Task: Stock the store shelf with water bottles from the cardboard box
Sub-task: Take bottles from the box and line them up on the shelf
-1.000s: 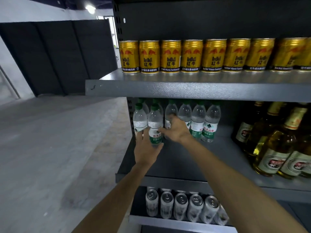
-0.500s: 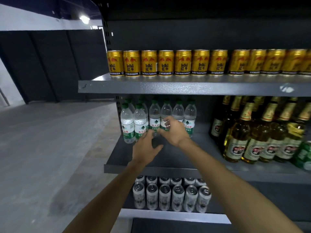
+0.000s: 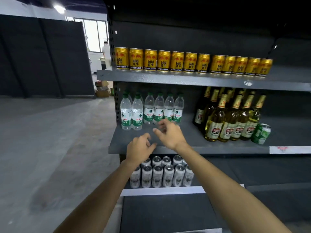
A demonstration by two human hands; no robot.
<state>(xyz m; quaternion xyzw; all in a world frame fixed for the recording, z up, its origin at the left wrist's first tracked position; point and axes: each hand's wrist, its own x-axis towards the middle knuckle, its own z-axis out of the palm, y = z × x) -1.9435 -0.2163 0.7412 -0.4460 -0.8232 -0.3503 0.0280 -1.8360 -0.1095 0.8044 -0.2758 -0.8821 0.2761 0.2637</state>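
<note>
Both hands, the left hand (image 3: 140, 149) and right hand (image 3: 170, 134), hover loosely curled and empty before the middle shelf (image 3: 193, 149), with green-labelled 农夫山泉 water bottles (image 3: 150, 110) standing at 11 o'clock, gold "RedBull 红牛" cans (image 3: 190, 62) at 12 and amber beer bottles (image 3: 234, 118) at 2.

rear water bottles (image 3: 127, 96): mostly hidden | right hand (image 3: 170, 134): fingertips blurred

So water bottles (image 3: 151, 110) sit at the left end of the middle shelf (image 3: 193, 142), beer bottles (image 3: 232, 118) to their right, one can (image 3: 261, 134) right of those. Cans (image 3: 191, 62) line the shelf above, more cans (image 3: 161, 174) sit below. Both hands hover before the water.
</note>
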